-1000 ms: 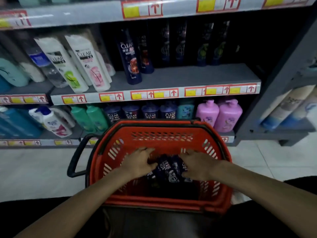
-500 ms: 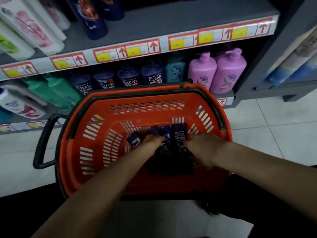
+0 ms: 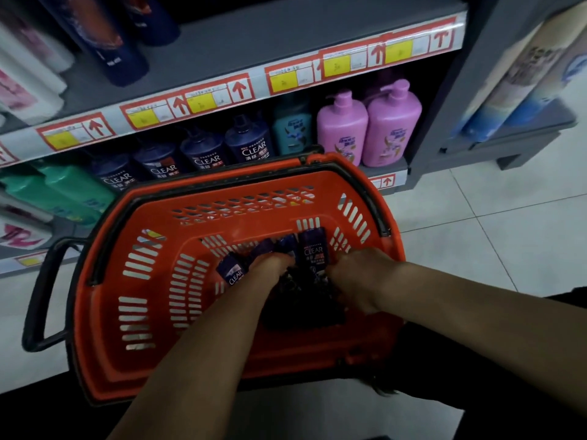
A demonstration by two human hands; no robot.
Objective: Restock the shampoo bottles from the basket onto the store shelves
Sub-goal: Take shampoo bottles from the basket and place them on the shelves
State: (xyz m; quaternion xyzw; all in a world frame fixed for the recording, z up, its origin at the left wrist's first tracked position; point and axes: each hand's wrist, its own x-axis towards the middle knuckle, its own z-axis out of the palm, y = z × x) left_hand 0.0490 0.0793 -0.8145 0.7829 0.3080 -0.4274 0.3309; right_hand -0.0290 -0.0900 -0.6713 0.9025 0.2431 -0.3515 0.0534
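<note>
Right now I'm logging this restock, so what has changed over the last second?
The view has tipped down. Both hands have pushed deeper into the basket: the left hand and right hand now dig in among the bottles, which have shifted and fanned out. Whether either grips one is hidden. No bottle has left the basket; the shelves look unchanged.

Shop aisle, price-tagged shelves [image 3: 241,63] of shampoo bottles [image 3: 249,144], red shopping basket [image 3: 104,258]
</note>
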